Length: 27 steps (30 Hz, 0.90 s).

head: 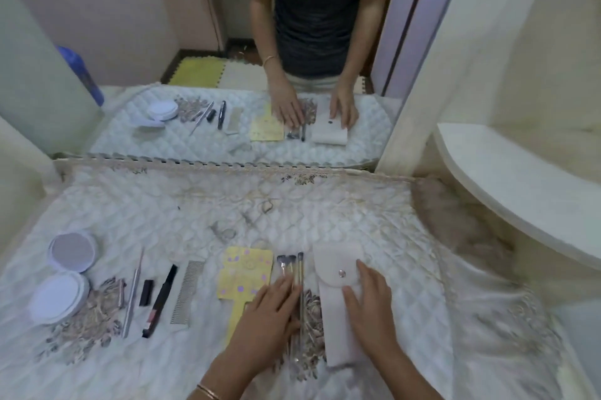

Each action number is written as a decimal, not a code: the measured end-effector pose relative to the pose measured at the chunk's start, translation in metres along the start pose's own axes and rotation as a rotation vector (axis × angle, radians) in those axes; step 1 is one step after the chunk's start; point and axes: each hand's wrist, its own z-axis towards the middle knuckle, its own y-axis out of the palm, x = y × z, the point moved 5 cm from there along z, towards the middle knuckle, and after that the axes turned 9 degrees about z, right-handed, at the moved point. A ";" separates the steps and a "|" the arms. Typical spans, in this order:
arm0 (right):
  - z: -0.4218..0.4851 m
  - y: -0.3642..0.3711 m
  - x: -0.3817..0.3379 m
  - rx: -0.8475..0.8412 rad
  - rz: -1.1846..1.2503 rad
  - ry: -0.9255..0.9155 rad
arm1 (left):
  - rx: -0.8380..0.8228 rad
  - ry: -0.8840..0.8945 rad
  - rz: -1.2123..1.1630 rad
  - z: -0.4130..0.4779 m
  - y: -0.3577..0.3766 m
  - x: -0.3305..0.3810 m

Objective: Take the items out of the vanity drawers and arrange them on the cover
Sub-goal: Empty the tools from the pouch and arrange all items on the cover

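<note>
Both hands lie flat and released, grasping nothing. The left hand [270,311] rests straight fingers across the makeup brushes [300,279]; the right hand [370,298] spreads over the white pouch [335,334]. Both items sit on the quilted cover [162,204] of the tabletop, just right of a yellow card [244,272], with the brushes between card and pouch. Judged handling: the brushes are light, thin and stiff and likely to roll on the padded quilt, so they are best pinched mid-handle, away from the bristles. The pouch looks soft and limp, closed by a snap flap, and is best lifted by its long edges. The metal comb [188,292] looks rigid and should be taken by its spine. Hidden or unclear: the drawers are out of view, so what remains inside cannot be told. The left hand covers the brush handles. Pouch contents are unseen. Faint wire-like shapes at mid-cover are too blurred to name.
</note>
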 end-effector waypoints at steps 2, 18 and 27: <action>-0.007 0.007 0.000 -0.013 -0.011 0.016 | -0.026 0.044 0.018 0.003 0.006 -0.004; -0.033 0.028 -0.011 -0.030 -0.291 -0.018 | 0.073 0.029 0.087 0.004 0.013 -0.019; -0.033 0.032 -0.007 -0.007 -0.261 -0.051 | 0.066 -0.007 0.165 0.006 0.013 -0.033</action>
